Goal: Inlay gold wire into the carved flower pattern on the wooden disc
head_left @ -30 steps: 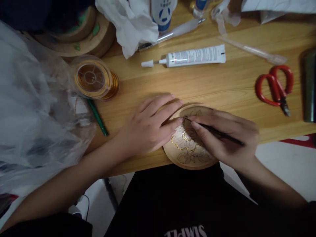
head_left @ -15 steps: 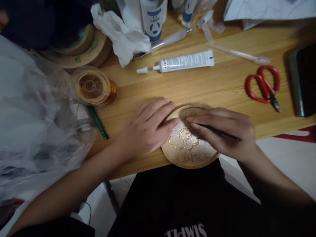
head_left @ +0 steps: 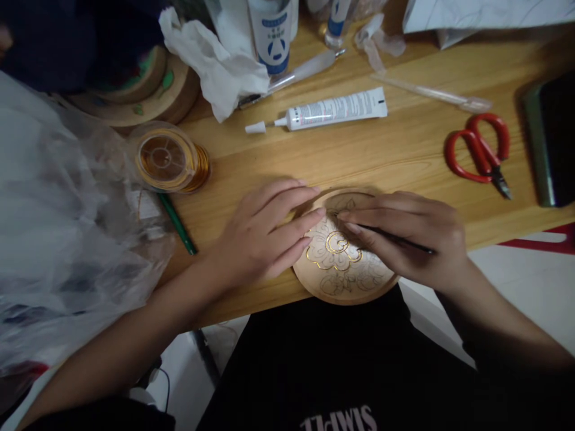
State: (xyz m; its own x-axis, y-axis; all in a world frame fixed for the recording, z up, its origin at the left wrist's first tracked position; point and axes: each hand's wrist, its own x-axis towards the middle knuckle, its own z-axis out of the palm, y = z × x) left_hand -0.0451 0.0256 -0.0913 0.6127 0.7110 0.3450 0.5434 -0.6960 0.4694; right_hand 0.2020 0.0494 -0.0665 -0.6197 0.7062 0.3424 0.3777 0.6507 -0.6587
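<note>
A round wooden disc (head_left: 317,287) lies at the table's front edge, partly overhanging it. Pencilled flowers cover its pale face, and gold wire (head_left: 332,266) traces a petal outline with a curl at the centre. My left hand (head_left: 269,230) rests at the disc's left rim, fingers apart and holding nothing, fingertips touching the face. Over the right side, my right hand (head_left: 408,230) is closed on slim dark tweezers (head_left: 415,245). Their tip is near the upper middle of the drawing, mostly hidden by my fingers.
Behind the disc lie a white glue tube (head_left: 336,111) and its cap. Red-handled snips (head_left: 483,149) and a dark phone (head_left: 550,143) are at right. A gold wire spool (head_left: 173,158), green pencil (head_left: 177,224) and plastic bag (head_left: 67,239) are at left; bottles and crumpled tissue stand behind.
My left thumb and index finger have spread apart slightly at the disc's rim. My right hand stays almost in place with the tweezers. The whole view has shifted slightly.
</note>
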